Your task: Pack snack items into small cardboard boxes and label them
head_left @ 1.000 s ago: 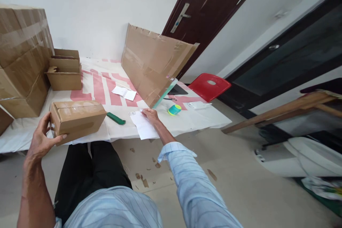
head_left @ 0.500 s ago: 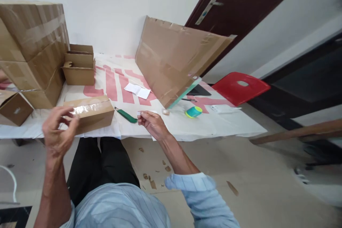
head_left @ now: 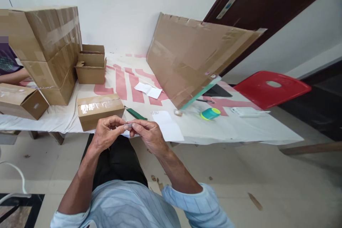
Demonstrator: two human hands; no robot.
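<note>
My left hand [head_left: 108,133] and my right hand [head_left: 149,136] meet at the table's front edge, fingertips pinched on a small whitish piece [head_left: 129,125] between them. It looks like a sticker, though most of it is hidden by my fingers. Just behind my left hand lies a closed, taped cardboard box [head_left: 100,108]. A green utility knife [head_left: 136,113] rests beyond my fingertips, to the right of the box. Beside my right hand is a white sheet [head_left: 169,128] with small marks near its top edge.
Large taped cartons [head_left: 49,42] stand stacked at left, near small open boxes [head_left: 92,74] and another box [head_left: 26,103]. A cardboard panel [head_left: 192,57] leans at the back. A teal tape roll [head_left: 210,114] and a red chair [head_left: 269,89] are right. Another person's arm [head_left: 14,77] shows far left.
My left hand has moved right, away from the box, and joined my right hand at the small piece. The view has swung left, and the white sheet now shows beside my right hand.
</note>
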